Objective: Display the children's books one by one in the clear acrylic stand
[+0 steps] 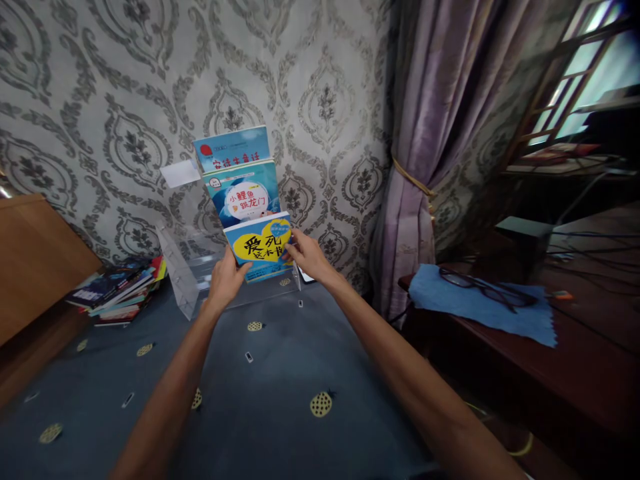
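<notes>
A blue book with a yellow heart on its cover [260,248] is held upright between my two hands. My left hand [227,280] grips its lower left edge, thumb on the front. On its right edge my right hand [307,255] is closed, fingers against the cover. Just behind stands a blue book with a white oval [245,193], and behind that a taller light-blue book [235,147]. These two lean in a clear plastic tiered rack [183,273], whose left side panel shows. The held book hides part of the rack's front.
Left of the rack lies a pile of books [125,293] beside a wooden panel [40,260]. The rack stands on a blue pineapple-print cloth [280,387] against a patterned wall. At right, eyeglasses [487,290] rest on a blue cloth [440,300] upon a dark red table.
</notes>
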`<move>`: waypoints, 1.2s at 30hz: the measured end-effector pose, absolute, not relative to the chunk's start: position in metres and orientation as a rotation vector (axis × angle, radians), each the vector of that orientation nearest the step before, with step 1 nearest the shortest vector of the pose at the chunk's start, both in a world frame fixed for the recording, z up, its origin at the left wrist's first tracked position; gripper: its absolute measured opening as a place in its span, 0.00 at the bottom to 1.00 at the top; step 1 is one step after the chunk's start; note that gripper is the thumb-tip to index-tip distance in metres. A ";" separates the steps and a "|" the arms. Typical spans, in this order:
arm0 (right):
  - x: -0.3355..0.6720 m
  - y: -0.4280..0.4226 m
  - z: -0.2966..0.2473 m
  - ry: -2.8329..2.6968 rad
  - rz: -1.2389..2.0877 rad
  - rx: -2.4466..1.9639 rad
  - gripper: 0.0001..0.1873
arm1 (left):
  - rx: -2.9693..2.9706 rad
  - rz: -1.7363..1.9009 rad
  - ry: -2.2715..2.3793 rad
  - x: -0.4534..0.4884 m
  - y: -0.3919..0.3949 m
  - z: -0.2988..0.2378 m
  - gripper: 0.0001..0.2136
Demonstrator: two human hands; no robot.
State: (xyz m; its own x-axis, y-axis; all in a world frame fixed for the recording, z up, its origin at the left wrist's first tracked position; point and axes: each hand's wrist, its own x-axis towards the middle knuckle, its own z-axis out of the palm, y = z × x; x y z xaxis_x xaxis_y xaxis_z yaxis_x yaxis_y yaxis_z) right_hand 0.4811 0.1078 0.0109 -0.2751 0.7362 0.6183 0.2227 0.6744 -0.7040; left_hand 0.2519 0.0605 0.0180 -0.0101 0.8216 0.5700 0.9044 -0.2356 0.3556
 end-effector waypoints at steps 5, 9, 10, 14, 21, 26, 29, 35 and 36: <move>0.483 0.105 0.019 -1.727 0.552 -0.647 0.15 | -2.060 -1.188 -1.767 0.260 0.059 0.030 0.25; 0.486 0.102 0.023 -1.712 0.569 -0.647 0.15 | -2.066 -1.175 -1.745 0.266 0.056 0.037 0.24; 0.487 0.101 0.024 -1.708 0.572 -0.643 0.15 | -2.057 -1.159 -1.751 0.266 0.055 0.038 0.24; 0.487 0.094 0.031 -1.692 0.547 -0.566 0.13 | -1.968 -1.082 -1.773 0.265 0.051 0.047 0.25; 0.486 0.090 0.036 -1.676 0.519 -0.596 0.15 | -1.944 -1.113 -1.677 0.264 0.050 0.060 0.26; 0.486 0.098 0.028 -1.715 0.560 -0.604 0.15 | -1.952 -1.035 -1.774 0.266 0.051 0.053 0.27; 0.486 0.102 0.022 -1.725 0.578 -0.603 0.15 | -1.958 -1.039 -1.792 0.264 0.056 0.049 0.27; 0.485 0.111 0.016 -1.739 0.528 -0.668 0.13 | -2.109 -1.146 -1.714 0.260 0.072 0.039 0.28; 0.485 0.111 0.015 -1.744 0.514 -0.682 0.13 | -2.126 -1.153 -1.711 0.260 0.075 0.038 0.29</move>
